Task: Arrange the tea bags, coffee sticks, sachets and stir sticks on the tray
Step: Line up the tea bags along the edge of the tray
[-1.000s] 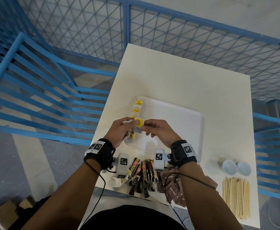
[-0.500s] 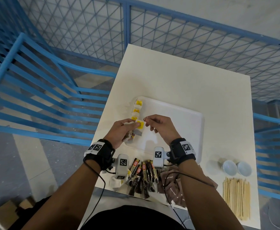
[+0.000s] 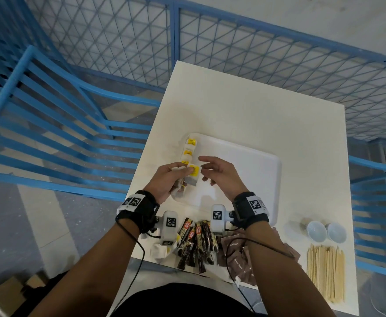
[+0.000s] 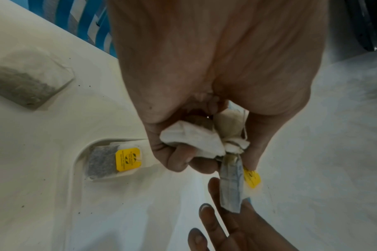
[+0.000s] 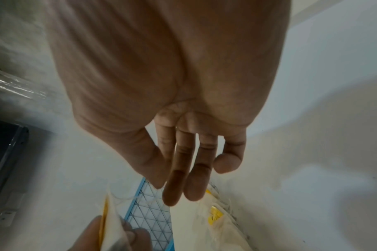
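Observation:
A white tray lies mid-table. A column of tea bags with yellow tags runs along its left edge. My left hand holds a crumpled bunch of tea bags over the tray's near-left part. One tea bag with a yellow tag hangs from its fingertips. My right hand hovers just right of that bag, fingers straight and spread, holding nothing. Another tea bag lies in the tray's corner.
Near the front edge lie dark coffee sticks, brown sachets and a loose tea bag. Wooden stir sticks and two small white cups sit front right. Blue mesh fencing surrounds the table.
My right hand has let go of the tea bag it pinched together with the left and has opened beside it. The left hand still holds its bunch.

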Demonstrator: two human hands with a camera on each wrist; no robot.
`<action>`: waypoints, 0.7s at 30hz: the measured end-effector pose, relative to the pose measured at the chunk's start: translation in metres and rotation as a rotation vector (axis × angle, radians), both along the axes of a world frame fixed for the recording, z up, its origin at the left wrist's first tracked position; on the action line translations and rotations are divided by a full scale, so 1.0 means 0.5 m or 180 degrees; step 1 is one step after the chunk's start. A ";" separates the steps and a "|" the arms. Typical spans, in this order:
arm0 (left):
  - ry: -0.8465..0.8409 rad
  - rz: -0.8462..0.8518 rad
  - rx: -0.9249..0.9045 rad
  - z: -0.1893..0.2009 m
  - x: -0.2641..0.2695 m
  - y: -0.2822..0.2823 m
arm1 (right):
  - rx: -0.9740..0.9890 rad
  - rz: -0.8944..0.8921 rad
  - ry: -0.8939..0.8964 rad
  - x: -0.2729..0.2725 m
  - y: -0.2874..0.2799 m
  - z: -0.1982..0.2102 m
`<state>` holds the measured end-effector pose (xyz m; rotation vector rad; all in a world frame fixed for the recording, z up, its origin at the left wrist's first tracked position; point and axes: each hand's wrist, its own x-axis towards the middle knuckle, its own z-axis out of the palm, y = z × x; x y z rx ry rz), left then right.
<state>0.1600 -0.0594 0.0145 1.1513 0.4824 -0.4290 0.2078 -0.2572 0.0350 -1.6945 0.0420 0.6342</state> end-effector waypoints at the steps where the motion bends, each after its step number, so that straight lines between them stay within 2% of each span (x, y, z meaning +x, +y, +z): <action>1: -0.0006 0.0008 0.0000 0.000 0.000 -0.001 | 0.0008 0.0001 -0.0031 0.000 -0.001 0.001; 6: -0.0052 0.0012 -0.0007 0.002 0.000 -0.002 | -0.0027 0.0122 -0.0214 -0.004 0.003 0.007; 14: -0.0045 0.0109 -0.0096 0.006 -0.001 -0.005 | -0.0161 -0.0024 -0.0262 -0.007 0.018 -0.003; 21: -0.0055 0.0251 0.0039 0.010 -0.002 -0.016 | -0.0314 0.0228 -0.0263 -0.017 0.021 -0.011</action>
